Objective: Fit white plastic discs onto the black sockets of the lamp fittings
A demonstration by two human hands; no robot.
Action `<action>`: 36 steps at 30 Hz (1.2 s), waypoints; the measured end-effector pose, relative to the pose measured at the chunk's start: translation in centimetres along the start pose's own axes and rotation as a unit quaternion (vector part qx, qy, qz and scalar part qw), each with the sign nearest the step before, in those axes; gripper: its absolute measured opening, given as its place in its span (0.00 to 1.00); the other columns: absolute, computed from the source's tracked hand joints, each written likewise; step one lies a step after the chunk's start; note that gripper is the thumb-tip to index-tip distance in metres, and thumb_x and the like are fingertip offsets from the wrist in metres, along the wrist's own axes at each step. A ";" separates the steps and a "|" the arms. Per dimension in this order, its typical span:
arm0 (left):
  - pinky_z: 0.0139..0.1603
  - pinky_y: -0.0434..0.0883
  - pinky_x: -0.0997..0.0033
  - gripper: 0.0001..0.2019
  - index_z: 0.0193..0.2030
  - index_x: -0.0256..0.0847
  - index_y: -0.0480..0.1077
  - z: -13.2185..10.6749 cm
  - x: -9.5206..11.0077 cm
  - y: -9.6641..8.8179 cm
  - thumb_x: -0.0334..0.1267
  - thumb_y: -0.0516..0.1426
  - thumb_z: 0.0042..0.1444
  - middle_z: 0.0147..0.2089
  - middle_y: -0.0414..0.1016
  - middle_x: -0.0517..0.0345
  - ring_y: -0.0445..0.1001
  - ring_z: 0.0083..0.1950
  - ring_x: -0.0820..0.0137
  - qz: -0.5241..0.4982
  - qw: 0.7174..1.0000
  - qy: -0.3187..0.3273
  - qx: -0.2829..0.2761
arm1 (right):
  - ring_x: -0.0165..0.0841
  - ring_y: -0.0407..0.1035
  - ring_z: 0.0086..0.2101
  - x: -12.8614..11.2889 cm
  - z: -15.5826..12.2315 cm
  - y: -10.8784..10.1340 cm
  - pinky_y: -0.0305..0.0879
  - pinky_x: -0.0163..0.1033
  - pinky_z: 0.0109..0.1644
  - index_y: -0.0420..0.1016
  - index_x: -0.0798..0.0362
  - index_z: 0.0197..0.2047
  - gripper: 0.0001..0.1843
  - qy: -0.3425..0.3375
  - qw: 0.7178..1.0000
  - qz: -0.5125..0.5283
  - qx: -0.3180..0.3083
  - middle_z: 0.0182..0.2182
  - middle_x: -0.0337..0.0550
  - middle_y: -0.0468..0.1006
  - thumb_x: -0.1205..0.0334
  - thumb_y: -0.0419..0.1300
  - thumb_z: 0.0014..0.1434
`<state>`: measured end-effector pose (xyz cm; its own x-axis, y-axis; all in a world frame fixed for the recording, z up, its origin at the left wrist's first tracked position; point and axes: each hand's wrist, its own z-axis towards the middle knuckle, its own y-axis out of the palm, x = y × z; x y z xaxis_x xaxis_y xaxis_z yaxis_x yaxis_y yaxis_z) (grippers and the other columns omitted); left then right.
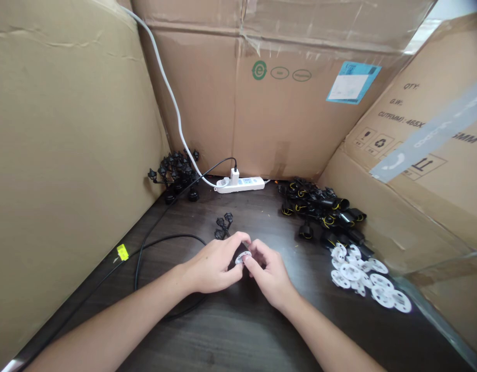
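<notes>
Over the middle of the dark table, my left hand grips a small black lamp-like fitting whose branched stem points away from me. A round white disc sits at the fitting's near end, facing me. My right hand is closed at that end, with the thumb pressed on the disc and the fingers against the far side. Part of the black body is hidden by my fingers.
Black fittings with yellow wires are heaped at right, beside loose white discs. More branched black fittings stand back left. A white power strip lies at the back; a black cable loops at left. Cardboard boxes wall the table.
</notes>
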<state>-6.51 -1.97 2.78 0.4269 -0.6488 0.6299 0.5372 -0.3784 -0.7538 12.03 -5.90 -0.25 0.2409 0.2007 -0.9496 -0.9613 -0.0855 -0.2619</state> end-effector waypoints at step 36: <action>0.34 0.69 0.75 0.09 0.52 0.43 0.64 -0.2 -0.8 1.0 0.31 0.51 0.68 0.41 0.69 0.59 0.69 0.32 0.76 -0.045 0.980 0.088 0.172 | 0.32 0.76 0.29 -1.3 0.3 -0.1 0.67 0.33 0.32 0.71 0.51 0.49 0.25 0.177 0.873 0.452 -0.039 0.34 0.42 0.81 0.51 0.74 0.54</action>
<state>-6.45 -2.02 1.46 0.2517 -0.7381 0.6260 0.7930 -0.2136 -0.5706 11.75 -5.89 1.09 -0.5720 -0.2967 -0.7647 -0.7715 -0.1220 0.6244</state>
